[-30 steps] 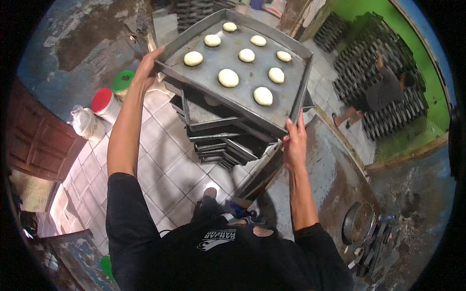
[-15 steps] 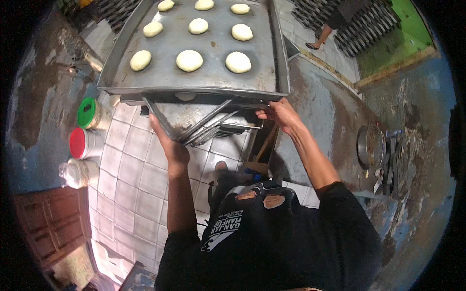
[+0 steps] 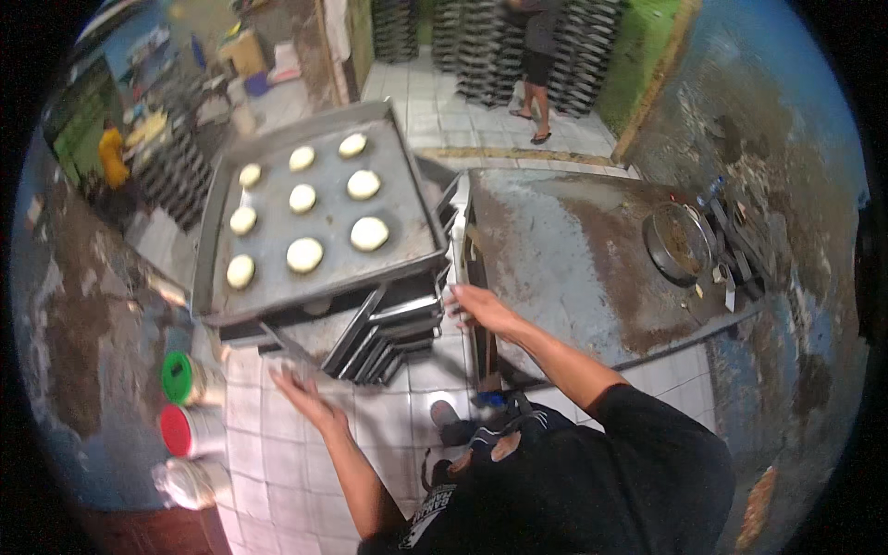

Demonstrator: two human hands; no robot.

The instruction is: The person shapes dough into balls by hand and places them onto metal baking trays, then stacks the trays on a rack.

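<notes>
A metal tray holding several pale round dough pieces tops a stack of staggered metal trays in front of me. My left hand is open just below the stack's near-left corner, fingers stretched out and somewhat blurred, with nothing in them. My right hand is open at the stack's right side, fingers apart, holding nothing; whether its fingertips touch a tray is unclear. To its right is a stained worktop with a round metal pan.
A person stands among tall tray stacks in the green doorway. Another person in yellow is at the far left. Buckets with green and red lids and a bagged bucket line the left wall.
The top tray, earlier gripped at its sides, rests on the stack. Both my hands have let go and opened, dropping lower. My view has swung, bringing more of the back rooms into sight.
</notes>
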